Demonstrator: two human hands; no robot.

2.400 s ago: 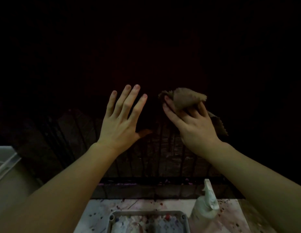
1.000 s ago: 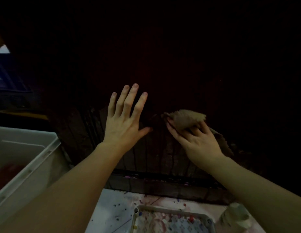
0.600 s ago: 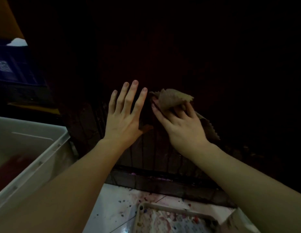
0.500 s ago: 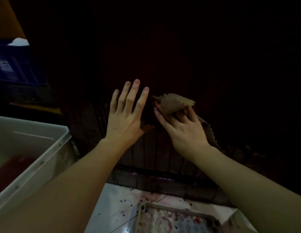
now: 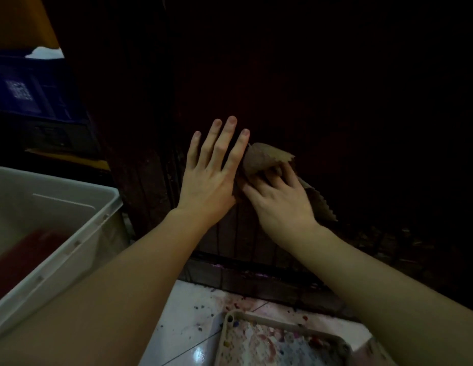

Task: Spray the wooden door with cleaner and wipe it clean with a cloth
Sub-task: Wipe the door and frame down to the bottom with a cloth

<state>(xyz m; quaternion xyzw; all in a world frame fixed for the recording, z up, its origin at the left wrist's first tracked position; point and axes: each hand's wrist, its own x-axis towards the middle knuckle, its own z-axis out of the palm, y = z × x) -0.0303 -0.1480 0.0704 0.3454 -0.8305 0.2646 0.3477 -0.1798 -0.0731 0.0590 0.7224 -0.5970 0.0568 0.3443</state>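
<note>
Since a moment ago your right hand (image 5: 280,200) has slid the brown cloth (image 5: 261,159) leftward until it touches your left hand (image 5: 211,180), fingers curled, pinching the cloth against the dark wooden door (image 5: 335,101) just beyond, while your left lies flat, fingers spread, beside that grip.

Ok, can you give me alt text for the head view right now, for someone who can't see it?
A right hand grips a brown cloth against a dark wooden door while the left hand rests flat on the door beside it. Below lie a paint-stained tray on spattered white floor tiles and, at left, a white plastic bin.
</note>
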